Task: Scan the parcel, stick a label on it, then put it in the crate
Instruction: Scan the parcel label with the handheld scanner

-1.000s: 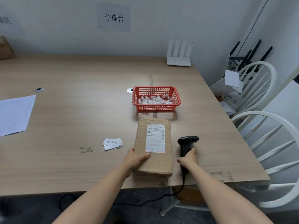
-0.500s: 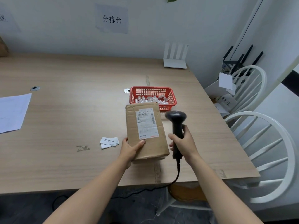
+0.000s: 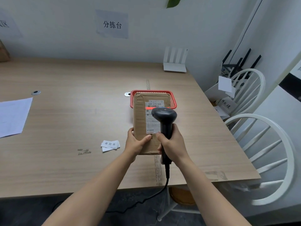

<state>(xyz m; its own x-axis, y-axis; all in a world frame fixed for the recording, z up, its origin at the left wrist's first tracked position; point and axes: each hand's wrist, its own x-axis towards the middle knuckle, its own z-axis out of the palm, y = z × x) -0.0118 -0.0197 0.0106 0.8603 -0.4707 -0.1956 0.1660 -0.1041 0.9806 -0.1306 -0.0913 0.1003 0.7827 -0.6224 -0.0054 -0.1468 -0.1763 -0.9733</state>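
Observation:
A brown cardboard parcel (image 3: 139, 118) with a white shipping label is tilted up off the table, and my left hand (image 3: 136, 143) grips its near left corner. My right hand (image 3: 173, 142) holds a black corded barcode scanner (image 3: 164, 119) over the label. A red scan line glows on the barcode just above the scanner head. Small white paper labels (image 3: 110, 145) lie on the table left of my left hand. A red mesh basket (image 3: 173, 101) stands behind the parcel, mostly hidden by it.
The wooden table (image 3: 73, 121) has a white sheet (image 3: 12, 116) at its left edge and a white router (image 3: 175, 62) at the back right. White chairs (image 3: 267, 144) stand beside the table's right edge. The scanner cable hangs over the front edge.
My left hand has lifted and tilted the parcel up from the table. My right hand has raised the scanner and swung it over the label, where a red scan line now shows.

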